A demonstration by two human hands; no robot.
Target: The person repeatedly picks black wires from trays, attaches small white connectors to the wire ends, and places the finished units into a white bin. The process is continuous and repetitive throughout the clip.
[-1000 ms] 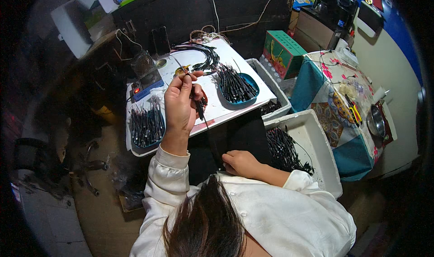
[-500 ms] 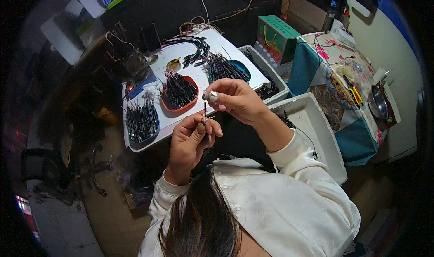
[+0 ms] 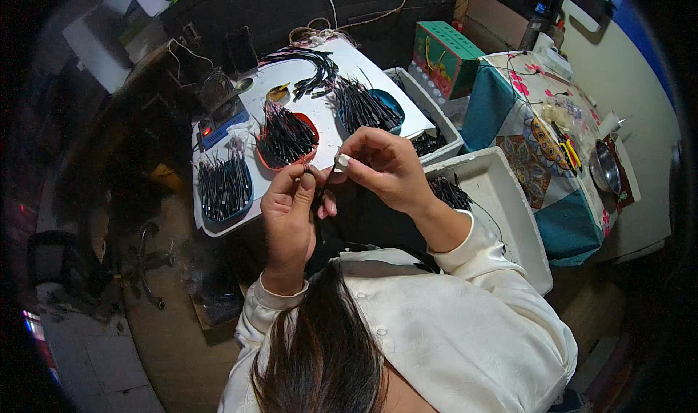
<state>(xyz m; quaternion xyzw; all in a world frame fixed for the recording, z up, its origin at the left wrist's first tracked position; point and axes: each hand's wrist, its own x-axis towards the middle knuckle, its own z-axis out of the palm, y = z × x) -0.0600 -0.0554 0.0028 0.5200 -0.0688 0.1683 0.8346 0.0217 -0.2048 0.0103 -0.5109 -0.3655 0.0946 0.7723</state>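
Observation:
Both my hands are raised close together in front of the white table point(image 3: 333, 131). My left hand point(image 3: 291, 209) is closed on a thin black cable point(image 3: 329, 184), with fine reddish wire ends showing above the thumb. My right hand point(image 3: 389, 167) pinches the upper part of the black cable between thumb and forefinger. A white wrap point(image 3: 342, 161) shows at the tip of my right thumb. Whether one or more cables lie in my fingers, I cannot tell. Just beyond my left hand stands a red tray point(image 3: 315, 133) heaped with short black cables point(image 3: 286, 138).
Blue trays hold more black cables, one at the table's left point(image 3: 224, 187) and one at the back right point(image 3: 361, 107). A white foam box point(image 3: 520, 217) stands at my right, beside a cloth-covered table point(image 3: 574, 231). A blue power device point(image 3: 225, 128) sits on the left edge.
My left hand has shifted slightly left and up. The black cable between my hands, upright before, now slants down from the right fingertips into the left hand.

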